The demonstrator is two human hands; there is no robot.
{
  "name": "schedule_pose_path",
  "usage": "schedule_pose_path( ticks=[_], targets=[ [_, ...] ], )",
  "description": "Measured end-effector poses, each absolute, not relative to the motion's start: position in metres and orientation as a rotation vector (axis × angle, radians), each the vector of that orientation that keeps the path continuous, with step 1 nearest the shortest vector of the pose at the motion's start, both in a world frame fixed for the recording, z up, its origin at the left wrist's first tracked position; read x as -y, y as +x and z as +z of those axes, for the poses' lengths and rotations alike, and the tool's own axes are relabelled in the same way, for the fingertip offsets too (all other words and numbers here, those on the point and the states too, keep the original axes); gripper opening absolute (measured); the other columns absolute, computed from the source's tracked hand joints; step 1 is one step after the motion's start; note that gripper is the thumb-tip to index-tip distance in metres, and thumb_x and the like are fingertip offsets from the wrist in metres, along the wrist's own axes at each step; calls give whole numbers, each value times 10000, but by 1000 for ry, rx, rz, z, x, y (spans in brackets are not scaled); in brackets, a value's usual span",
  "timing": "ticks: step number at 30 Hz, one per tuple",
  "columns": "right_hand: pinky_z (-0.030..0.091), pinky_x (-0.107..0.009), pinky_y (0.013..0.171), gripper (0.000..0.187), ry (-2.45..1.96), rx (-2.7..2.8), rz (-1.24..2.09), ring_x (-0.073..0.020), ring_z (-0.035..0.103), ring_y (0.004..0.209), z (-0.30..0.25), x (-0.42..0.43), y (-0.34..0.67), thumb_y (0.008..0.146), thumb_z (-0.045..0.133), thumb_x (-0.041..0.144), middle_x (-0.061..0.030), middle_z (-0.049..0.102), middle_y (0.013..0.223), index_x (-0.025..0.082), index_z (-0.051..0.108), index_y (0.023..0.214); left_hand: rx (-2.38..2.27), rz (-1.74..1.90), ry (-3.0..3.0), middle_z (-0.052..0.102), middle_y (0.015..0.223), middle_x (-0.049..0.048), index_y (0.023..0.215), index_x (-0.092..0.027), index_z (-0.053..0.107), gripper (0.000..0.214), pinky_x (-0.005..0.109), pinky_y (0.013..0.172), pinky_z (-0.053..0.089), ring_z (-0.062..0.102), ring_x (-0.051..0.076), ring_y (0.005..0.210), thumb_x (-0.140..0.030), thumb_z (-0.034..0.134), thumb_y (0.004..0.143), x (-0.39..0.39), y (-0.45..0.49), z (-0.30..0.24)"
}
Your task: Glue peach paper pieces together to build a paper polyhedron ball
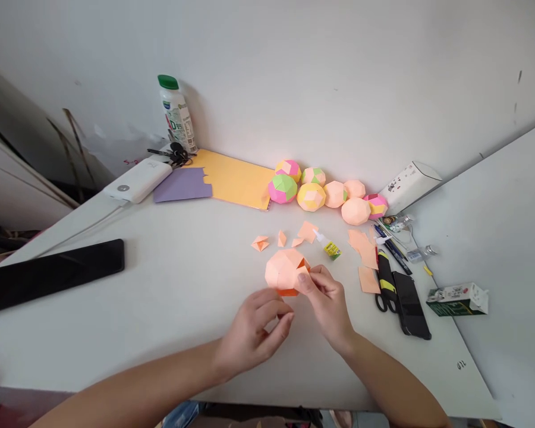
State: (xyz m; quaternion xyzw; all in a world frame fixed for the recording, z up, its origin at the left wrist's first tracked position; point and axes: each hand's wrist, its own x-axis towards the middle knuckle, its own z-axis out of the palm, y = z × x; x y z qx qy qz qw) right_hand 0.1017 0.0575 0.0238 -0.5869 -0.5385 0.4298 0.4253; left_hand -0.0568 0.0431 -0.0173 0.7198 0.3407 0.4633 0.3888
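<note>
A peach paper ball with many flat faces sits in front of me, with openings at its upper right and lower edge that show a deeper orange inside. My right hand pinches a paper flap at the ball's right side between thumb and fingers. Just below the ball is my left hand, its fingers curled and the thumb and forefinger tips together. Whatever may be between those tips is too small to make out. Behind the ball lie small folded peach pieces and a yellow-labelled glue bottle.
Several finished paper balls line the wall. Peach paper scraps, scissors and a phone lie at right. Yellow card, purple card, a white power bank and a long black device are at left.
</note>
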Motion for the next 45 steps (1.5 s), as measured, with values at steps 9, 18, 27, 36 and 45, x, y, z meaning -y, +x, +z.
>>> schedule_pose_path(
  ticks=[9, 18, 27, 36, 45],
  targets=[
    [455, -303, 623, 370, -1461, 1447, 835, -166, 469, 701, -2, -49, 89, 880, 541, 422, -21, 428, 738, 201, 530, 585, -561, 829, 497, 667, 974, 87, 984, -156, 665, 273, 307, 759, 481, 605, 178, 869, -391, 656, 844, -49, -42, -15],
    [451, -312, 644, 248, -1357, 1834, 671, -179, 503, 704, 0, -50, 90, 880, 515, 281, -30, 491, 696, 207, 562, 648, -575, 883, 357, 676, 949, 68, 892, -158, 670, 152, 311, 813, 463, 591, 194, 906, -289, 594, 876, -60, -45, -15],
    [424, -367, 733, 185, -1722, 1882, -130, -271, 525, 895, 25, -95, 148, 876, 516, 298, -126, 579, 909, 170, 641, 924, -612, 855, 370, 631, 863, 72, 900, -120, 701, 196, 298, 730, 482, 573, 179, 785, -223, 587, 778, -69, -54, -12],
    [395, -325, 649, 354, -2333, 2048, 123, -305, 567, 938, 3, -127, 175, 862, 516, 145, -171, 602, 1028, 105, 508, 1213, -598, 700, 460, 629, 658, 54, 716, -127, 666, 116, 254, 662, 450, 543, 151, 643, -203, 627, 637, -70, -56, -7],
    [478, -344, 713, 360, -2143, 1833, 393, -241, 616, 836, 6, -142, 203, 786, 554, 112, -102, 642, 945, 127, 608, 1141, -600, 698, 429, 637, 663, 61, 768, -126, 672, 140, 247, 642, 453, 545, 149, 631, -198, 610, 665, -68, -56, -10]
  ],
)
